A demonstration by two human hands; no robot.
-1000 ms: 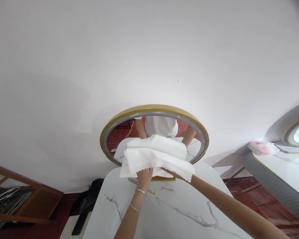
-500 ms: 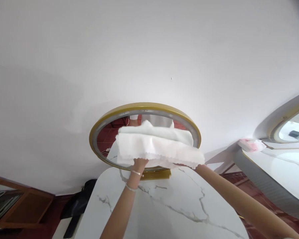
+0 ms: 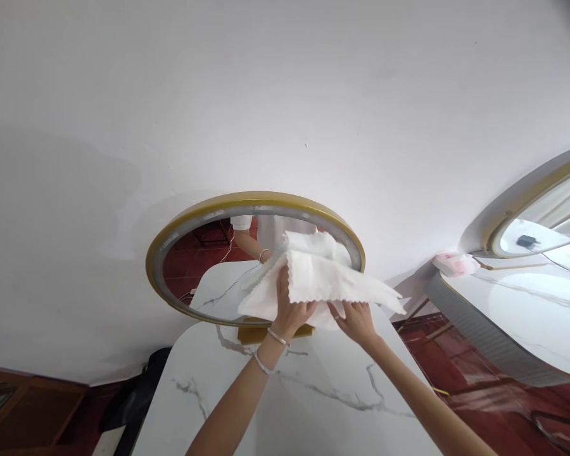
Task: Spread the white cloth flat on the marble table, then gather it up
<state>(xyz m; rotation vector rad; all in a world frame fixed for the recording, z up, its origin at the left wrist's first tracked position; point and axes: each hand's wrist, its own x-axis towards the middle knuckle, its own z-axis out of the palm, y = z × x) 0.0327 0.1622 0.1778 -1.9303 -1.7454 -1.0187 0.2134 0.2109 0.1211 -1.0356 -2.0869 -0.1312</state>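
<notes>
A white cloth (image 3: 332, 275) with scalloped edges hangs folded between my hands, in front of the round gold-framed mirror (image 3: 254, 200). My left hand (image 3: 292, 304) grips its left part, the fingers partly covered by a fold. At the lower edge my right hand (image 3: 356, 320) holds the cloth, thumb and fingers closed on it. The cloth's right corner sticks out past my right hand. Beneath both forearms lies the white marble-patterned table (image 3: 304, 405). The mirror shows a reflection of an arm and the cloth.
A second gold-framed mirror (image 3: 498, 234) stands on another white counter (image 3: 527, 323) at the right, beside a pink-and-white packet (image 3: 456, 263). Wooden furniture (image 3: 28, 411) and a black object (image 3: 135, 392) are at the lower left. The floor (image 3: 484, 380) is red.
My hands have come closer together, the right one moving inward and the left a little rightward. The cloth, spread wide before, is now folded and bunched. The view has shifted slightly right.
</notes>
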